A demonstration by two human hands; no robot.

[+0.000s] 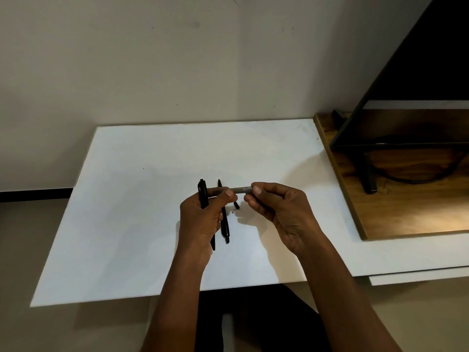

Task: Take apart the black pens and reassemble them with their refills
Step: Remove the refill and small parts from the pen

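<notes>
Over the middle of the white board, my left hand and my right hand hold one black pen barrel level between their fingertips, one hand at each end. Two whole black pens lie on the board under my left hand, pointing away from me: one pen is partly hidden by the palm, the other pen sits just right of it. A small black pen part with a pale tip lies on the board below the held barrel.
A wooden shelf with a dark metal stand and a black cable borders the board on the right. A wall rises behind the board. The floor shows at left and below the front edge.
</notes>
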